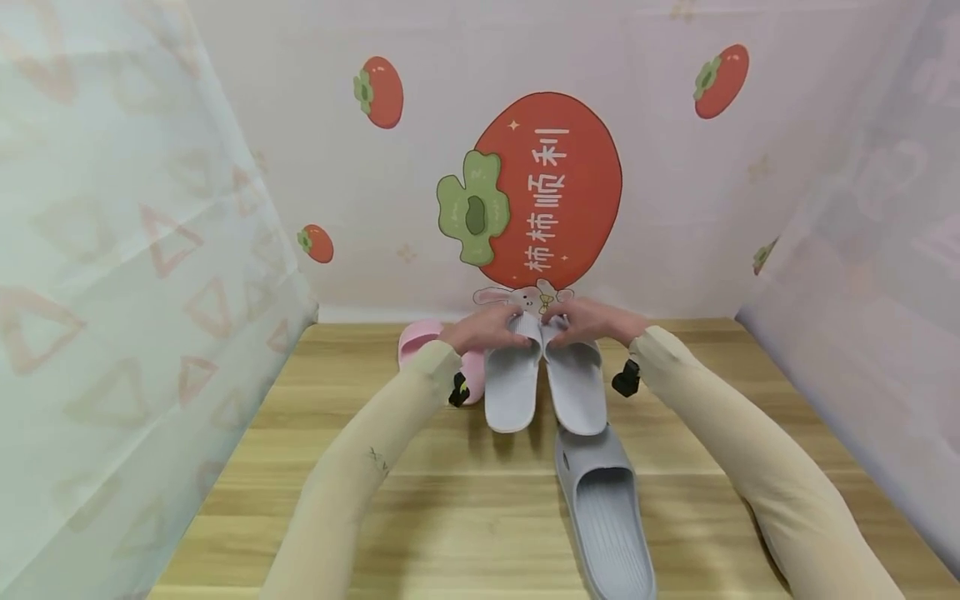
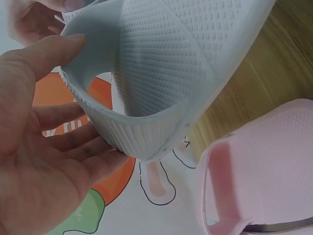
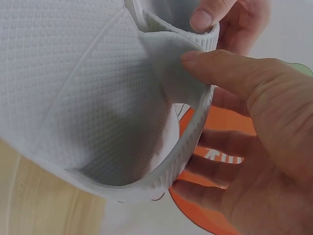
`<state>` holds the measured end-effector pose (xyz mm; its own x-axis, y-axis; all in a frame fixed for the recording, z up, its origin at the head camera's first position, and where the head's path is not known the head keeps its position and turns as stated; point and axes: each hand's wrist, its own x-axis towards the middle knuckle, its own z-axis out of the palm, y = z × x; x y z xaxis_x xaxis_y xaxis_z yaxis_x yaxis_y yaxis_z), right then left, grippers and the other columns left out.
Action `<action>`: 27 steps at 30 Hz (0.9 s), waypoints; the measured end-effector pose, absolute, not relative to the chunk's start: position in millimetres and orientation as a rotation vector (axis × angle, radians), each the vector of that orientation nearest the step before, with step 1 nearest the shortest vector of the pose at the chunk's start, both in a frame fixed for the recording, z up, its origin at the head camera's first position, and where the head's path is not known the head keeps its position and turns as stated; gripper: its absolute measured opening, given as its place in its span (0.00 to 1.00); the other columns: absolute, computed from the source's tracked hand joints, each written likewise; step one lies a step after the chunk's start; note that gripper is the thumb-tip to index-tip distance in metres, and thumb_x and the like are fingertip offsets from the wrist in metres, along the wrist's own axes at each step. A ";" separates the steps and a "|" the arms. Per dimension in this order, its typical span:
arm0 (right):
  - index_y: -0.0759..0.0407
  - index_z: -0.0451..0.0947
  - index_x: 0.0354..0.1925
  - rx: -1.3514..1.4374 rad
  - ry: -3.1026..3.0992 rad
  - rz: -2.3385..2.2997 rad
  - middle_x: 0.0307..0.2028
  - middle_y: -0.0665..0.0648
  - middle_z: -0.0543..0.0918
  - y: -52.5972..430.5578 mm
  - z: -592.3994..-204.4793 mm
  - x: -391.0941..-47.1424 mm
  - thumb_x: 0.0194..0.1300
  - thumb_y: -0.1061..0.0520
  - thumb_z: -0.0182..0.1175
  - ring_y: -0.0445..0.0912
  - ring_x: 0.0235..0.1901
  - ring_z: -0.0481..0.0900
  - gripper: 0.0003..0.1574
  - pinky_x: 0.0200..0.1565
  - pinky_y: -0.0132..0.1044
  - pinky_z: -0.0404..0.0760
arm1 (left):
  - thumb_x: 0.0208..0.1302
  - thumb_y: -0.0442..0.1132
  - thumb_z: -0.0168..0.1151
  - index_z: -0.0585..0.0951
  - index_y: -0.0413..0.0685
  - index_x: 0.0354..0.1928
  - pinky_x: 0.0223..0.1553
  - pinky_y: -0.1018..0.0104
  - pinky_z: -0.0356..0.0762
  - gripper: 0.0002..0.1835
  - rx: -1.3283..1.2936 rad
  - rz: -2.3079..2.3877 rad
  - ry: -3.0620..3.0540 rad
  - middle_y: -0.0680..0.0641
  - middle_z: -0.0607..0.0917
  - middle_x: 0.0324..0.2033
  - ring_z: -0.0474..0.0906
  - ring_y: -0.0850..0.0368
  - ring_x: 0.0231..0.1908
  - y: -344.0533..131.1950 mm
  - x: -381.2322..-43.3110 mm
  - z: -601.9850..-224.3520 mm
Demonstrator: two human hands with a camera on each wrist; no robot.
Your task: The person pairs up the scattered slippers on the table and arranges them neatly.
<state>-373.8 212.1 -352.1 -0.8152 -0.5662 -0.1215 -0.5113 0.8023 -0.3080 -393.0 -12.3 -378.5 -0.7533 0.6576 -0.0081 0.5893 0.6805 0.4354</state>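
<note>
A pair of light grey slippers is held side by side near the back wall in the head view. My left hand (image 1: 489, 327) grips the strap of the left slipper (image 1: 512, 392), its thumb inside the opening and its fingers outside. On the other one, the right slipper (image 1: 579, 390), my right hand (image 1: 588, 320) holds the strap the same way. Both wrist views show the thumb over the strap edge and the textured footbed, in the left slipper (image 2: 166, 54) and the right slipper (image 3: 88, 93). The slippers' toe ends touch or nearly touch each other.
Pink slippers (image 1: 473, 372) lie behind my left wrist, partly covered. A darker grey slipper (image 1: 611, 517) lies on the wooden surface (image 1: 450, 533) in front. Part of a grey thing (image 1: 767, 542) shows beneath my right forearm. Printed cloth walls (image 1: 660, 250) enclose the back and sides.
</note>
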 end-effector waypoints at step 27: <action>0.55 0.78 0.59 -0.764 2.771 -0.409 0.58 0.61 0.78 214.6 -358.6 -394.7 0.59 0.50 0.70 0.54 0.53 0.73 0.30 0.62 0.54 0.71 | 0.59 0.50 0.69 0.69 0.43 0.67 0.65 0.57 0.68 0.37 0.926 0.576 2.760 0.43 0.75 0.64 0.72 0.52 0.61 -0.1 -411.6 -382.4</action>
<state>-394.7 214.6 -358.6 -0.8353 -0.5283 -0.1522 -0.4619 0.8245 -0.3270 -411.6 -0.1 -382.4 -0.7917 0.6096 -0.0402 0.5426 0.7319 0.4122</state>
